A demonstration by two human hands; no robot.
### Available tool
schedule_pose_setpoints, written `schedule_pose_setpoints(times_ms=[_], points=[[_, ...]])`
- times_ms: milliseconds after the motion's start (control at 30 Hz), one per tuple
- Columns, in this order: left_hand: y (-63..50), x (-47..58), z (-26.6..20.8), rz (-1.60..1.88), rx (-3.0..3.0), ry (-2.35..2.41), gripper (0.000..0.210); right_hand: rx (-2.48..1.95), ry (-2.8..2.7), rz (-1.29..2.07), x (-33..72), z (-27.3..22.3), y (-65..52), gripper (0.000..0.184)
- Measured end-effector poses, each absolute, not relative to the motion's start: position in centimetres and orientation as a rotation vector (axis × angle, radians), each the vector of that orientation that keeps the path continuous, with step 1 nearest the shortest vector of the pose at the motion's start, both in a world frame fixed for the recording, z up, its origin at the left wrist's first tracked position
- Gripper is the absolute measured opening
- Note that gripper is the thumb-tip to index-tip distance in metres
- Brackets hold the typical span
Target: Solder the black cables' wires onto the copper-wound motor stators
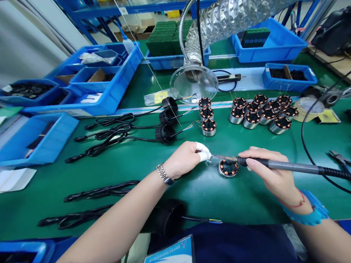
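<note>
In my right hand [269,168] is a soldering iron [292,167], its tip pointing left above a motor stator [228,168] with copper windings that lies on the green bench. My left hand [190,157], with white finger cots on the fingertips, pinches close to the iron's tip, left of the stator. What those fingers hold is too small to make out. Black cables with round black caps [165,133] lie beyond my left forearm, their thin coloured wires reaching three stators [208,127]. Another black cap [170,216] with wire ends lies nearer my body.
More stators [254,116] stand grouped at the back right. A clear fume hood [193,83] on a silver duct [233,18] hangs over the bench. Blue bins [35,139] line the left and back. Pliers [347,169] lie at right, near the iron's cord.
</note>
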State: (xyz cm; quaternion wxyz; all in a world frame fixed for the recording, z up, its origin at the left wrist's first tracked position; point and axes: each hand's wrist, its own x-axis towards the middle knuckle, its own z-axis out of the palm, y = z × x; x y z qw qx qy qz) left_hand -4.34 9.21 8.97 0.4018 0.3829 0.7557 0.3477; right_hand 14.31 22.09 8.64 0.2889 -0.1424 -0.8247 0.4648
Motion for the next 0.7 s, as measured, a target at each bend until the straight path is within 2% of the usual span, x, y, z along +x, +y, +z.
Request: schedule_pose_setpoints(times_ms=[700], points=[[9.19,-4.18,9.22,0.847,0.965,1.945,0.019,-0.346,-2.192,1.235,14.38,8.78,21.97,0.016]])
